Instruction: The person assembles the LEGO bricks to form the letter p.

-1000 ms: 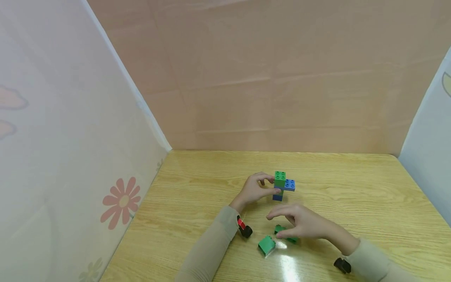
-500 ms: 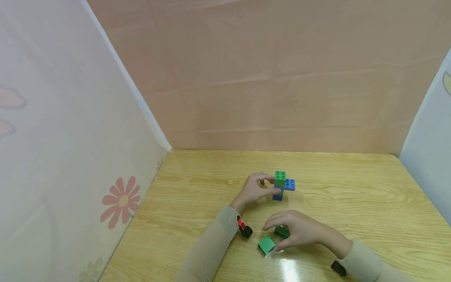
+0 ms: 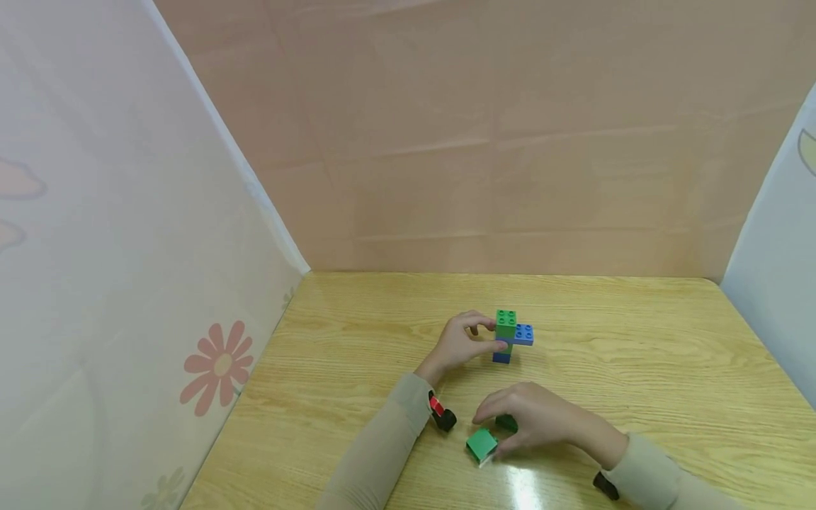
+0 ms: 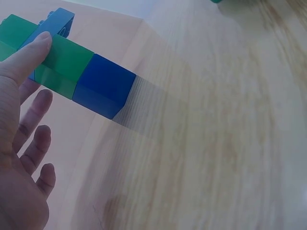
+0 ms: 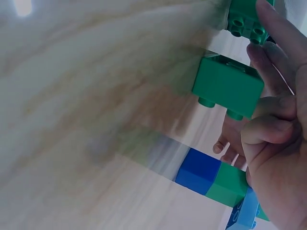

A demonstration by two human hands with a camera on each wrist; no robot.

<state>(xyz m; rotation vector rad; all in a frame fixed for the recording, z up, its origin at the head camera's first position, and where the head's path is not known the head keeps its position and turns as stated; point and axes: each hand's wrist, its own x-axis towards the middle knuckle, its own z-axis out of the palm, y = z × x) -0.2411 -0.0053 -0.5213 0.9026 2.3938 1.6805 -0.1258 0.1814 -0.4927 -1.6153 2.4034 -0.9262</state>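
A small tower of toy building bricks [image 3: 506,326] stands upright on the table, green and blue alternating, with a blue brick [image 3: 524,333] jutting right. My left hand [image 3: 462,346] pinches the tower between thumb and fingers; in the left wrist view the thumb lies across its upper bricks, above the dark blue base [image 4: 103,86]. Nearer me, my right hand [image 3: 535,418] is low, thumb and index finger spread beside a loose green brick [image 3: 482,445]. The thumb overlaps that brick [image 5: 243,17] in the right wrist view. Under the hand lies another green brick [image 5: 228,86], partly hidden in the head view.
The wooden table [image 3: 370,319] meets a tan backdrop [image 3: 484,177] behind and a pale flowered sheet [image 3: 159,212] at left. Dark devices [image 3: 444,419] are worn at both wrists.
My right hand has moved left and toward me, from above the partly hidden green brick to the other loose green one. The left hand and tower have stayed still.
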